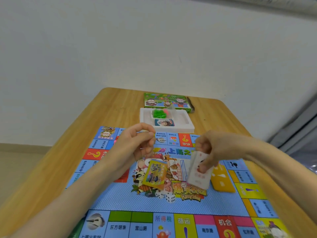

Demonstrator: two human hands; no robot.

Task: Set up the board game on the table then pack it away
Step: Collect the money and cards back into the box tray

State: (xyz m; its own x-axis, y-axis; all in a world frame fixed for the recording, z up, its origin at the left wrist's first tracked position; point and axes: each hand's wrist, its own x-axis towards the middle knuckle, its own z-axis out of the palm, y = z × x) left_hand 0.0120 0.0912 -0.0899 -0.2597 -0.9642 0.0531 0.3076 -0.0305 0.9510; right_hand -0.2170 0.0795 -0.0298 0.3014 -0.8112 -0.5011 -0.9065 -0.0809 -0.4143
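The game board (120,198) lies spread flat on the wooden table (214,115). My right hand (212,148) grips a stack of white cards with pink print (199,172), held on end above the board's middle. My left hand (137,143) hovers beside it, thumb and curled fingers pinching a thin pale band too small to make out. On the board's centre picture lie a yellow card stack (155,175) and two white dice (165,195). Another yellow stack (222,180) lies to the right.
Behind the board stands a white foam tray (186,125) with green and pink pieces (159,113) and a blue card pack (163,122). The green game box (164,100) lies behind the tray, near the table's far edge. A white wall rises beyond.
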